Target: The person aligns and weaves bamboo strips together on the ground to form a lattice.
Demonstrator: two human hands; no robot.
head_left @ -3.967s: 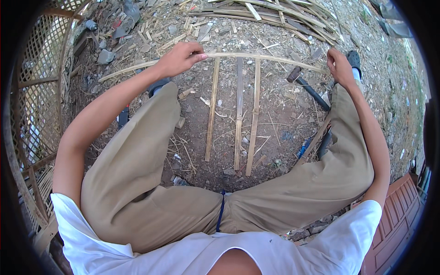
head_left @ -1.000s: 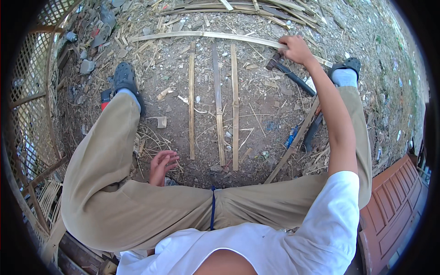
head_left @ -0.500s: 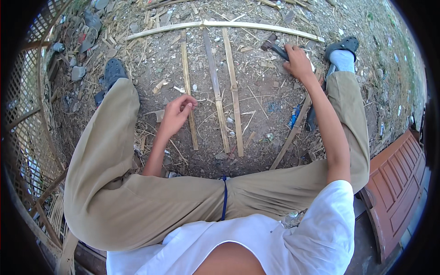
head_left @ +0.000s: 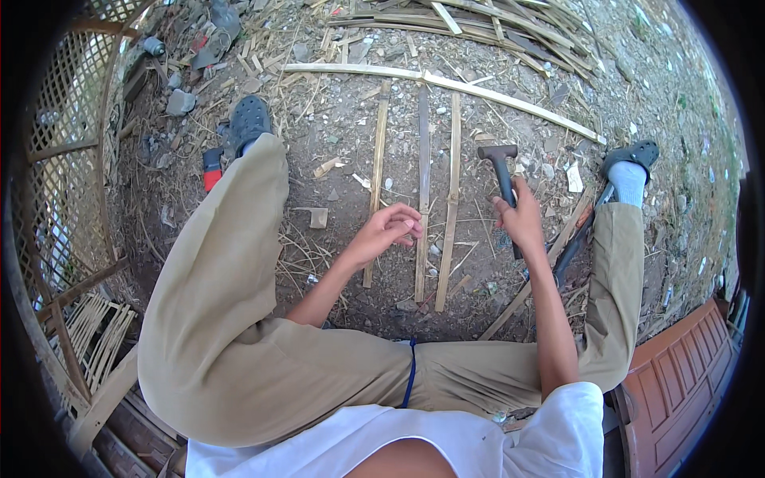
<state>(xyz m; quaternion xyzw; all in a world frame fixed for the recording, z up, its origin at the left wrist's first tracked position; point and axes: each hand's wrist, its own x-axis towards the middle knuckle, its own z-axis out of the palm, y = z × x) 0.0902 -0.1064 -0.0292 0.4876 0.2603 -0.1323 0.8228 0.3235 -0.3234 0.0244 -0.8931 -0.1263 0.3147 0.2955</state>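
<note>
My right hand (head_left: 519,217) grips the dark handle of a hammer (head_left: 500,159), whose brown head points away from me above the ground. Over the laid strips, my left hand (head_left: 388,233) has its fingers curled together with the thumb; anything between them is too small to make out. Three narrow wooden strips lie lengthwise in front of me: a left strip (head_left: 379,151), a greyish middle strip (head_left: 423,143) and a right strip (head_left: 453,183). Across their far ends runs a long pale strip (head_left: 510,97), in two lengths that meet at a slight angle.
Beyond lies a pile of long wooden strips (head_left: 470,28). Another strip (head_left: 510,307) slants beside my right leg, near a dark long-handled tool (head_left: 570,255). A lattice panel (head_left: 72,143) stands at left, a brown panelled door (head_left: 677,382) at lower right. Wood scraps and stones litter the soil.
The hammer has come nearer to me and turned, its head now pointing away. My left hand has shifted from the left strip toward the middle one. The view has moved too, showing more of the far pile.
</note>
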